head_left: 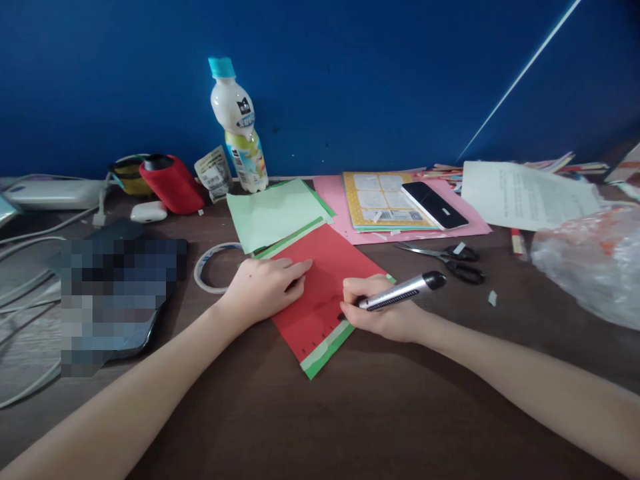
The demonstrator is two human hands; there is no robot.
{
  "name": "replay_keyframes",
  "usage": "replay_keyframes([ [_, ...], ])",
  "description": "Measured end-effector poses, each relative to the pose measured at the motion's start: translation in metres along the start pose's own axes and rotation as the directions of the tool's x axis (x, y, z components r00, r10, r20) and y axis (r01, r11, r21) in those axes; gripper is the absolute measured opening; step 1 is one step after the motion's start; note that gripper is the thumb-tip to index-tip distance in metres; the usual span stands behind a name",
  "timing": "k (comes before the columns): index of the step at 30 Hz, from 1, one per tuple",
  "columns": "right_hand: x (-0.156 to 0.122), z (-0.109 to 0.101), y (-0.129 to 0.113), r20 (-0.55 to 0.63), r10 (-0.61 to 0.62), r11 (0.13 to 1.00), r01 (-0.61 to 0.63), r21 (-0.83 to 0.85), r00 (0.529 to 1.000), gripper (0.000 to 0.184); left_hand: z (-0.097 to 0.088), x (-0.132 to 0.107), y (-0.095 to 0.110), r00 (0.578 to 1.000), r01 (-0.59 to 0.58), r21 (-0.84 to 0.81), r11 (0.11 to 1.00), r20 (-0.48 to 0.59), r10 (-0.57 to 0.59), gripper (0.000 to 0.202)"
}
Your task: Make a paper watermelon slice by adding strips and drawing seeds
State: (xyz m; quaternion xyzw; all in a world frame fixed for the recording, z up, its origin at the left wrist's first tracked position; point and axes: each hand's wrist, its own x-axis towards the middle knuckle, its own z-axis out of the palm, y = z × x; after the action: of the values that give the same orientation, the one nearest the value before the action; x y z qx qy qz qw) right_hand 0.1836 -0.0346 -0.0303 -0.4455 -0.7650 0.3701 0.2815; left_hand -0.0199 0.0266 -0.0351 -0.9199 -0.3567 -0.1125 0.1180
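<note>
A red sheet of paper [327,267] with pale and dark green strips along two edges lies slanted on the table. Short dark marks run in a row beside its near green strip [320,357]. My left hand [270,287] rests on the sheet's left side, fingers stretched out and holding nothing. Gripped in my right hand [383,313] is a silver and black marker [395,293], tilted, its tip at the red paper near the right end of the row of marks. My fingers partly hide the tip.
Left of the sheet lies a tape roll [203,270], then a dark tablet-like device [165,280], blurred out, and cables. Scissors [450,257] and a plastic bag [595,267] lie to the right. Behind are light green paper [275,213], a bottle [243,133], and a phone [434,205].
</note>
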Motion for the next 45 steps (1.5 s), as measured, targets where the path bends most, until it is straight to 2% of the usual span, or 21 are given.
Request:
replay_keyframes([
  [4, 0.001, 0.002, 0.001, -0.006, 0.017, 0.999, -0.018, -0.037, 1.0, 0.024, 0.0, 0.0, 0.0, 1.0, -0.001, 0.002, 1.0, 0.003, 0.001, 0.033],
  [12, -0.001, 0.001, 0.004, 0.01, -0.012, 1.0, 0.012, 0.024, 1.0, 0.025, -0.001, 0.0, 0.001, 1.0, 0.007, -0.013, 1.0, -0.003, -0.007, 0.033],
  [17, -0.005, -0.001, 0.005, -0.148, -0.021, 0.989, 0.042, 0.14, 0.989, 0.025, -0.003, 0.001, 0.007, 0.999, 0.025, 0.005, 1.0, 0.022, -0.026, 0.032],
  [19, -0.006, -0.002, 0.006, -0.164, -0.028, 0.988, 0.052, 0.146, 0.986, 0.026, -0.003, 0.002, 0.011, 0.998, 0.053, 0.015, 0.998, 0.038, -0.053, 0.031],
  [28, -0.005, 0.001, 0.004, -0.008, -0.064, 0.998, 0.064, 0.028, 0.998, 0.027, -0.003, 0.003, 0.015, 0.997, 0.076, 0.014, 0.997, 0.032, -0.077, 0.03],
  [41, -0.002, 0.001, 0.004, 0.036, -0.048, 0.999, 0.048, 0.003, 0.998, 0.025, -0.002, 0.002, 0.015, 0.998, 0.061, 0.035, 0.998, 0.01, -0.062, 0.03],
  [45, -0.003, 0.0, 0.003, 0.017, -0.031, 0.998, 0.03, 0.056, 0.999, 0.026, -0.001, 0.002, 0.015, 0.998, 0.057, 0.043, 0.997, -0.002, -0.057, 0.03],
])
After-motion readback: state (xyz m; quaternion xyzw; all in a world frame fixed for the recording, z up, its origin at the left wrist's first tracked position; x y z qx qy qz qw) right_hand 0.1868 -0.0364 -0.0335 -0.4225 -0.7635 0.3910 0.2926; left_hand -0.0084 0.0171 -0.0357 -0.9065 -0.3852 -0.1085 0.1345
